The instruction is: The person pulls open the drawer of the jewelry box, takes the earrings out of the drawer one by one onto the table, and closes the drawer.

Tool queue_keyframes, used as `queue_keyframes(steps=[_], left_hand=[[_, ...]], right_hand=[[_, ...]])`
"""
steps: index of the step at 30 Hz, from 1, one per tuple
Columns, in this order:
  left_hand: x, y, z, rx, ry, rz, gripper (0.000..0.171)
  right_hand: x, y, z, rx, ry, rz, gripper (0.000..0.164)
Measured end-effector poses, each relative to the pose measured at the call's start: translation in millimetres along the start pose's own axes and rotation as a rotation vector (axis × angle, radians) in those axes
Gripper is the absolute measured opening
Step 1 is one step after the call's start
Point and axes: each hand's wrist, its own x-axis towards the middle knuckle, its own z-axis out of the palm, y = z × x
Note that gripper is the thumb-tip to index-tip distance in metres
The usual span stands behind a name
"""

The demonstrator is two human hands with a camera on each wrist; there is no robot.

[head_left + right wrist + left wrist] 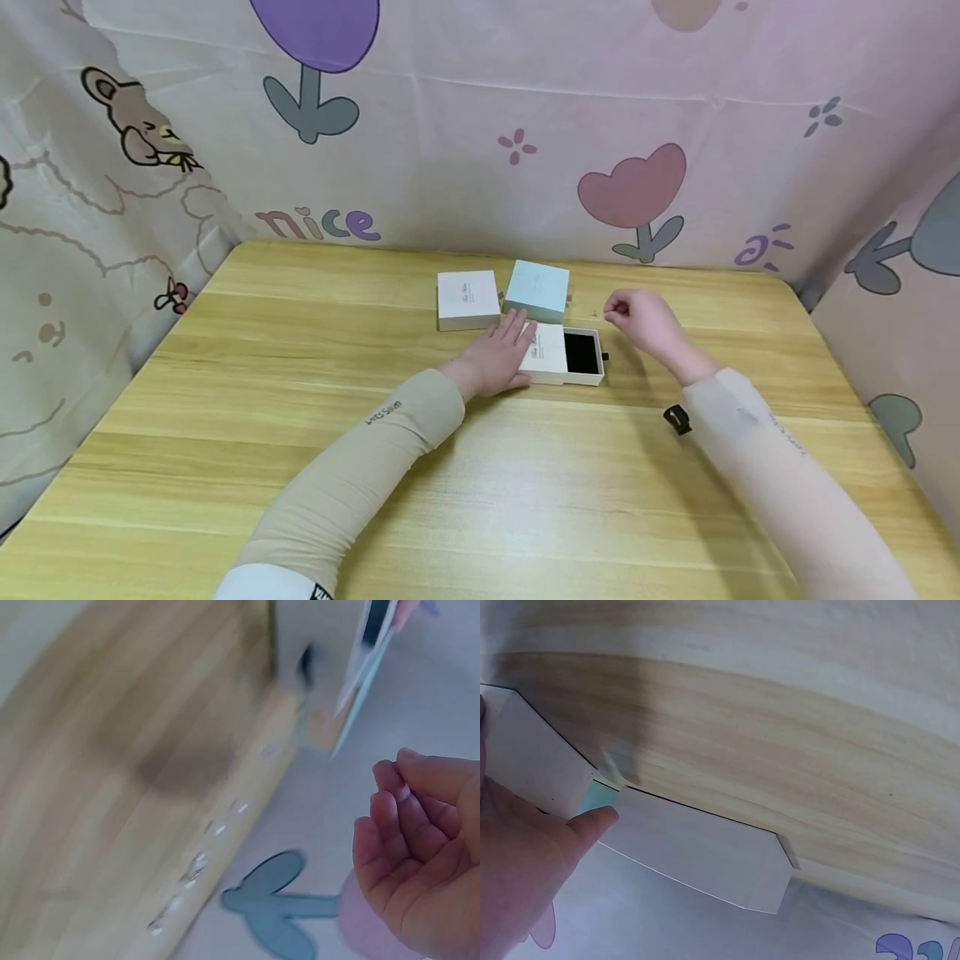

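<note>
My left hand (495,358) rests with its fingers laid out over the left part of a white drawer box (546,350). The thumb lies by the box's near side. At the right the box's drawer (583,355) is pulled partly out, showing a black lining and a black tab at its end. Just right of the drawer, raised over the table, is my right hand (647,323). In the right wrist view its thumb and index fingertips (405,755) meet and the other fingers curl in; nothing shows between them. Several tiny shiny pieces (196,864) lie along the table's far edge.
Behind the drawer box stand a second white box (467,298) and a light blue box (537,287), both closed. The wooden table (480,500) meets a patterned cloth (465,192) at the back. A black clip-like object (677,419) is at the right sleeve's cuff.
</note>
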Motion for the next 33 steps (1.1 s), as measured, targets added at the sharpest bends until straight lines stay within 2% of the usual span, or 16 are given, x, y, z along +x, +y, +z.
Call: queue_keyframes(steps=[4,8,17,33], left_hand=[[-0.8,-1.1,1.2,0.001,0.002,0.0,0.081],[-1.3,-2.0,1.4,0.007,0.003,-0.004,0.081],[0.1,-0.7,0.6,0.022,-0.006,-0.003,0.082],[-0.2,0.5,-0.8,0.039,-0.013,-0.005,0.081]], right_hand=[[8.8,15.7,0.5,-0.014,-0.039,0.057,0.012],[16.0,24.0,3.7,-0.046,-0.079,0.077,0.016],[29.2,30.7,16.4,-0.108,-0.129,0.108,0.015],[37.7,35.5,25.4,-0.184,-0.144,0.117,0.015]])
